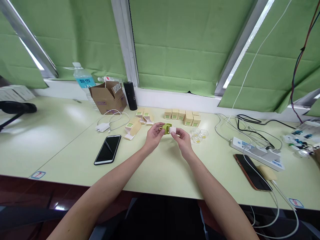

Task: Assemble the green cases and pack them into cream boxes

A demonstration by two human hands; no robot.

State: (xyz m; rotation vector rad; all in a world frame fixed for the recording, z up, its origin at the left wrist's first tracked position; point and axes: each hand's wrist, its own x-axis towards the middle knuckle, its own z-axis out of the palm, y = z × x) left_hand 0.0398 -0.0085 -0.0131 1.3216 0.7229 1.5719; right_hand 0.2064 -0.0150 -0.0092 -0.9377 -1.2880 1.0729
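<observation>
Over the middle of the table, my left hand (153,137) pinches a small green ring-like piece (166,127) with an opening in it. My right hand (184,141) has its fingers closed on a small white block-like piece (172,129). The two pieces meet or nearly meet; I cannot tell whether they are joined. Right of my right hand lie several clear plastic cups (197,139) with yellow bits in them. Beyond my hands stands a row of small cream boxes (188,119). Left of my left hand lies an opened cream box (133,128), with further boxes (148,118) behind it.
A phone (108,150) and a white charger (102,127) with its cable lie left. Behind them stand a cardboard box (108,98), a black flask (130,96) and a large water bottle (83,80). On the right are a power strip (256,153), tangled cables and another phone (251,171).
</observation>
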